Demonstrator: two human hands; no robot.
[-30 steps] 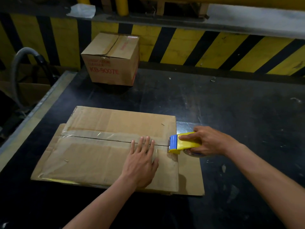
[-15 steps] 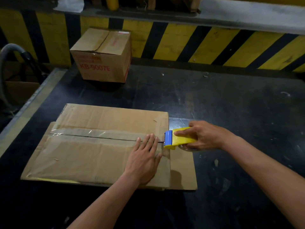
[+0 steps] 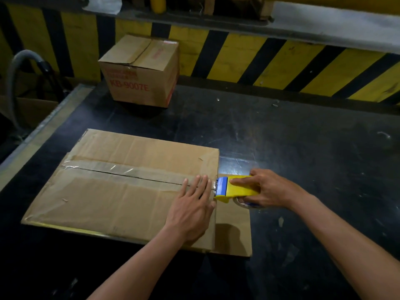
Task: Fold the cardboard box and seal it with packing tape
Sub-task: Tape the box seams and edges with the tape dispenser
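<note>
A flattened cardboard box (image 3: 121,191) is laid on the black table (image 3: 303,148), its long axis running from the left edge of the table toward the right hand. A seam between its flaps is seen along that same axis, covered by a strip of clear packing tape (image 3: 121,171) that ends under the fingers of the left hand.

The left hand (image 3: 192,210) is pressed palm down on the right end of the box, fingers extended and close together, nothing gripped. Just to the right of its fingertips, a yellow tape dispenser (image 3: 236,188) is clamped in the right hand (image 3: 268,189), with the index finger stretched along its top. The dispenser's blue end is pointed left, touching the box's right edge at the seam, so its long axis is in line with the tape strip.

Well beyond the left hand, a closed carton (image 3: 140,72) printed "KB-9007E" is stood against a yellow-and-black striped wall (image 3: 281,63).
</note>
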